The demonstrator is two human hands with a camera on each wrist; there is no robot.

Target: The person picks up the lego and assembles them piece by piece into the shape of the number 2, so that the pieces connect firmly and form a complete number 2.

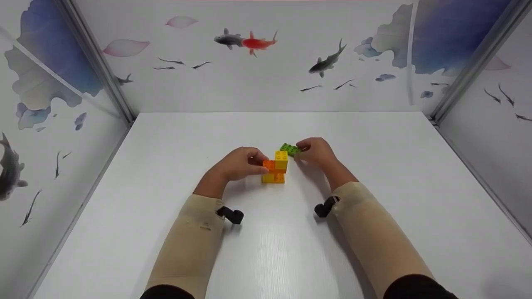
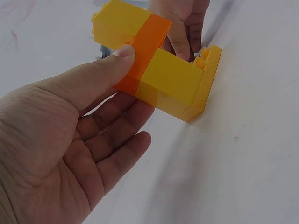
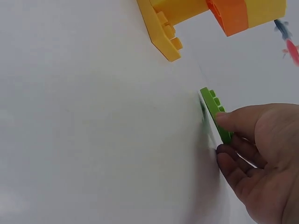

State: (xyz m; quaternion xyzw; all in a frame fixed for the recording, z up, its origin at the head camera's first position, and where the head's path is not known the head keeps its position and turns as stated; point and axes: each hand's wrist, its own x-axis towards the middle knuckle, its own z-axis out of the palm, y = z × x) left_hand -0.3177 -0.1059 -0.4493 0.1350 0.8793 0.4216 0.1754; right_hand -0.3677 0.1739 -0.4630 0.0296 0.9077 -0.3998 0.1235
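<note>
A stack of yellow and orange bricks (image 1: 280,166) stands on the white table, with a yellow brick (image 2: 172,77) low down, an orange brick (image 2: 148,39) above it and another yellow brick (image 2: 120,21) on top. My left hand (image 1: 242,164) pinches the orange brick, thumb on its near side; the other fingers curve behind. Behind the stack and to its right, my right hand (image 1: 318,153) holds a flat green brick (image 3: 215,112) between thumb and fingers at one end. That brick's studs face up, and it lies at or just above the table surface; which, I cannot tell.
The white table (image 1: 266,249) reaches to a back wall (image 1: 266,91) printed with fish and petals. Side walls with metal corner posts stand left and right. A black wrist mount (image 1: 231,215) sticks out from the left sleeve, another (image 1: 326,207) from the right.
</note>
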